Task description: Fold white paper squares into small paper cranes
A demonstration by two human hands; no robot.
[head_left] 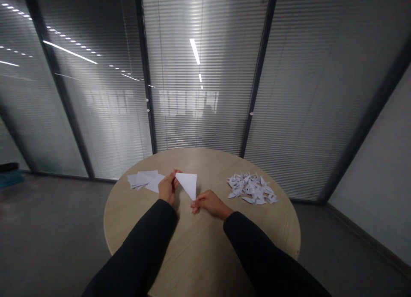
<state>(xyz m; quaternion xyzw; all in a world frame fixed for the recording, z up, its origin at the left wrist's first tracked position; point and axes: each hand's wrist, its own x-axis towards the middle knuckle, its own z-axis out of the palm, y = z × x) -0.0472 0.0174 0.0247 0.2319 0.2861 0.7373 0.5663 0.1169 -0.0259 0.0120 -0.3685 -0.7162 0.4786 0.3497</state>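
A white paper folded into a triangle (188, 183) is held up just above the round wooden table (199, 245). My left hand (168, 188) pinches its upper left corner. My right hand (208, 203) pinches its lower tip with fingers closed. Both arms are in black sleeves.
A loose stack of flat white paper sheets (144, 180) lies on the table to the left of my hands. A pile of several small folded white paper figures (252, 188) lies to the right. Glass walls with blinds stand behind the table; grey floor surrounds it.
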